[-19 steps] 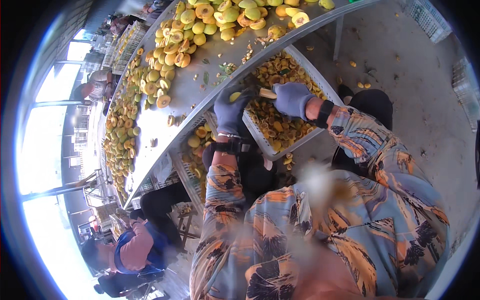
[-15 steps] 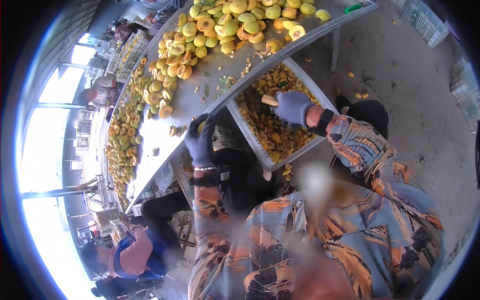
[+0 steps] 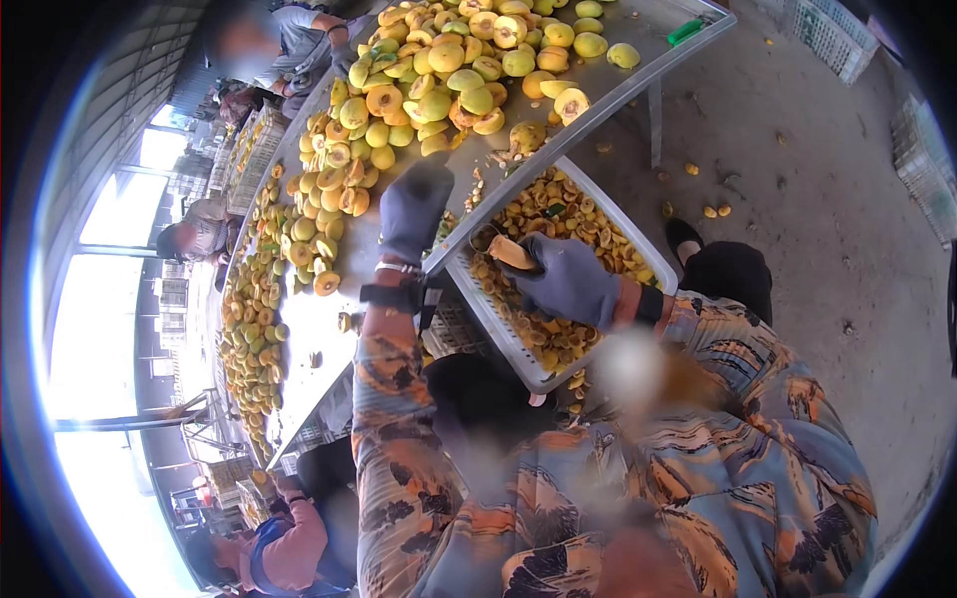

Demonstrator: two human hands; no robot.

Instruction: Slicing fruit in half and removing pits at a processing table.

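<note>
My left hand (image 3: 415,211), in a grey glove with dark fingers, reaches over the metal table (image 3: 618,108) beside a heap of halved yellow-green stone fruit (image 3: 439,60). Its fingertips are blurred, so whether they hold a fruit does not show. In my right hand (image 3: 568,279), also gloved, is a wooden-handled pitting tool (image 3: 511,252) with what looks like a thin metal loop at its end. That hand is over a white plastic crate (image 3: 638,231) full of yellow fruit pieces (image 3: 598,214), just below the table edge.
A green-handled implement (image 3: 686,32) lies near the table's far right corner. Small pits and scraps lie by the rim. White crates (image 3: 835,40) stand on the floor at the right. Co-workers sit along the table's other side (image 3: 289,50) and at the lower left (image 3: 289,543).
My left hand has moved from the table edge up to the fruit heap. My right hand has shifted left with the tool, toward the table edge. A co-worker has come further into view.
</note>
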